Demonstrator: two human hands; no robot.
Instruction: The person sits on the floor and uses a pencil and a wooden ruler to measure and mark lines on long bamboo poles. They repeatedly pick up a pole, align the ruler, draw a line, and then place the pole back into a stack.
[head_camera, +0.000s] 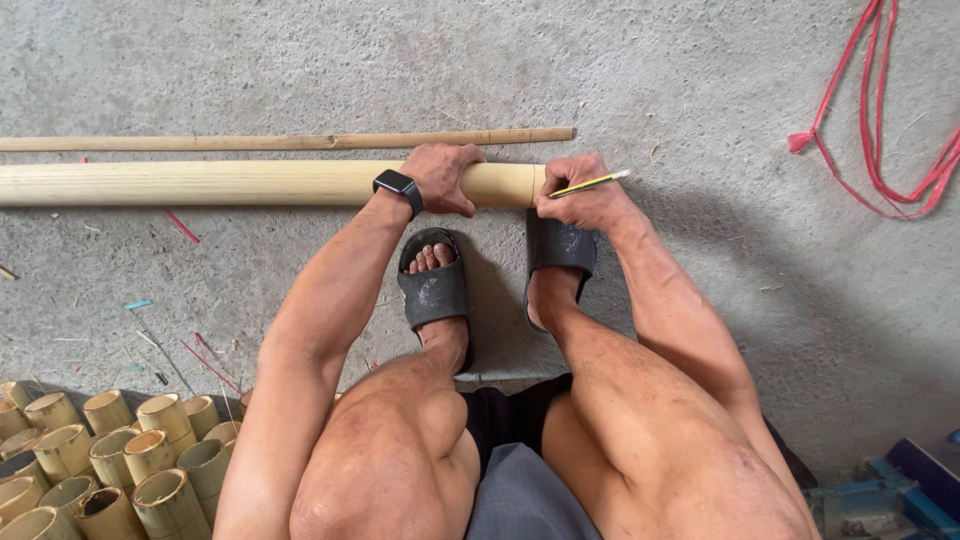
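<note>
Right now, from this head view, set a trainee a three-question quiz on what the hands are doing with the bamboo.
1. True or false: the left hand lies on top of the thick bamboo pole.
2. What does the right hand hold? A) a saw B) a yellow pencil C) a red strap
3. Fill in: the cut bamboo rings are piled at the lower ____ of the view.

Key: 1 true; 2 B, with its point at the pole's right end; 3 left. The thin stick lies apart, beyond the pole, on the concrete floor.
</note>
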